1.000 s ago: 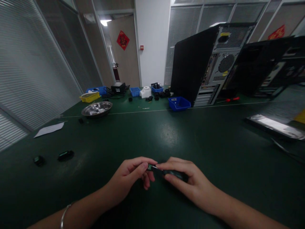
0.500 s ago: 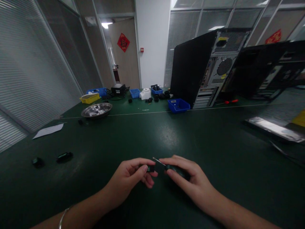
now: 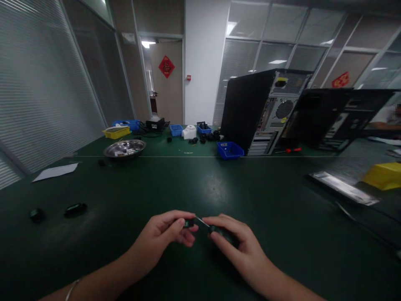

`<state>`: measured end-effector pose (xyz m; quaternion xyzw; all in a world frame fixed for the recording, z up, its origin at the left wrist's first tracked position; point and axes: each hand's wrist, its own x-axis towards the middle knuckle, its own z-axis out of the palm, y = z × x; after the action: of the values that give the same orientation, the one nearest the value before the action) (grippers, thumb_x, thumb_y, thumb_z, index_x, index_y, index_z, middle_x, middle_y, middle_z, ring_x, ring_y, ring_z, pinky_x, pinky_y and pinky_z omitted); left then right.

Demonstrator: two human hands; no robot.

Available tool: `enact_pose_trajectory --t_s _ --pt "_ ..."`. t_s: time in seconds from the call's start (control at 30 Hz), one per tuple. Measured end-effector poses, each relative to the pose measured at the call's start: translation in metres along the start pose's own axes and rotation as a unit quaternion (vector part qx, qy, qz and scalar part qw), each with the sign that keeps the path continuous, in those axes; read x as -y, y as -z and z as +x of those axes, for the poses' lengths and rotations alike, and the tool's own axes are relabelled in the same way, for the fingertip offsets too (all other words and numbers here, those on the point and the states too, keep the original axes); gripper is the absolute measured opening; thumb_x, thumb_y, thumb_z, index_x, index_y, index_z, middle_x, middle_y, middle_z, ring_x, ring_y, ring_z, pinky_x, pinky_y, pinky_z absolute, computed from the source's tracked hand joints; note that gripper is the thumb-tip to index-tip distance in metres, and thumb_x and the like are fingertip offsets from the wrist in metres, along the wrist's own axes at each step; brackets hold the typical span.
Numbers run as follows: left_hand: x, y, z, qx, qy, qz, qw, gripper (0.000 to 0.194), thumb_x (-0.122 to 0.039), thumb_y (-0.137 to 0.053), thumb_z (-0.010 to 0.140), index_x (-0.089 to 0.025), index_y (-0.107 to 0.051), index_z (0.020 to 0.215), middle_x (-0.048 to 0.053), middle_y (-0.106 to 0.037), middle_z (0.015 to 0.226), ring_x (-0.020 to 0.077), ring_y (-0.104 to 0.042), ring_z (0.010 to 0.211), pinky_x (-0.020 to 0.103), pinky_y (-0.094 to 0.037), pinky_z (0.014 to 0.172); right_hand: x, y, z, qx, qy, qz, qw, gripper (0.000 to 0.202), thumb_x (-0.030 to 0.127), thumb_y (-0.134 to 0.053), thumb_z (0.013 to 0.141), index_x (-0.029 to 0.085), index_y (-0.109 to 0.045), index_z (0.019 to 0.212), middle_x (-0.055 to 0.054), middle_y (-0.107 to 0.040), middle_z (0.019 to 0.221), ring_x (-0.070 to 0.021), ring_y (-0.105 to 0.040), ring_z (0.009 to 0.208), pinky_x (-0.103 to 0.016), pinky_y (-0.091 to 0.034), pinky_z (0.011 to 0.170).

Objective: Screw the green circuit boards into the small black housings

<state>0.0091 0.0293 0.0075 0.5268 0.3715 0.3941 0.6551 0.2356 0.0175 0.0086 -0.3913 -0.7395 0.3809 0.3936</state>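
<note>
Between the thumb and fingers of my left hand [image 3: 166,230] is a small black part [image 3: 189,223] with a greenish patch on its side; my fingers cover much of it. My right hand [image 3: 238,246] is closed round the dark handle of a screwdriver [image 3: 203,222]. Its thin metal shaft points up and left, its tip close to the black part's upper edge by my left fingertips. I cannot tell whether the tip touches. Both hands are just above the green table [image 3: 175,184].
Two dark pieces, one rounded [image 3: 37,215] and one long [image 3: 75,210], lie at the left. Farther back stand a metal bowl [image 3: 125,155], a blue bin [image 3: 230,155] and a black computer case [image 3: 247,113]. A flat panel [image 3: 344,188] and a yellow bin [image 3: 384,175] are at the right.
My head view has tilted up and turned right, bringing part of another person into view at the far right. The screwdriver tip has come nearer the black part. Both grips stay the same.
</note>
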Motion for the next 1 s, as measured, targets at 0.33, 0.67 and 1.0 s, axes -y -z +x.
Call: enact_pose_trajectory --t_s 0.33,0.67,1.0 --pt "0.0057 0.0063 0.0072 -0.053 0.006 -0.014 0.998 0.018 -0.013 -0.069 0.083 -0.018 -0.054 0.092 0.008 -0.071 0.114 0.0189 -0.066 0.099 0.032 -0.048 0.088 0.0032 0.0018 0.0007 0.011 -0.001 0.018 1.000 0.025 0.024 -0.056 0.094 0.023 -0.068 0.116 -0.006 -0.072 0.102 -0.0215 -0.066 0.094 -0.034 -0.050 0.084" --pt "-0.0014 0.0005 0.0063 -0.029 0.042 0.028 0.998 0.030 -0.015 -0.072 0.078 -0.018 -0.049 0.096 0.005 -0.074 0.095 0.0100 -0.055 0.064 0.023 -0.041 0.058 0.0032 0.0013 0.0004 0.014 -0.007 0.023 1.000 0.024 0.024 -0.057 0.094 0.022 -0.068 0.115 -0.007 -0.071 0.103 -0.0218 -0.066 0.096 -0.036 -0.050 0.086" --pt "0.0035 0.0015 0.0056 -0.055 0.022 -0.021 0.998 0.028 -0.013 -0.073 0.077 -0.019 -0.047 0.085 0.007 -0.073 0.097 0.0185 -0.068 0.085 0.035 -0.050 0.079 0.0001 -0.0007 0.0011 0.019 -0.032 0.033 0.999 0.029 0.018 -0.057 0.092 0.023 -0.060 0.120 -0.007 -0.066 0.113 -0.0223 -0.063 0.106 -0.035 -0.049 0.093"
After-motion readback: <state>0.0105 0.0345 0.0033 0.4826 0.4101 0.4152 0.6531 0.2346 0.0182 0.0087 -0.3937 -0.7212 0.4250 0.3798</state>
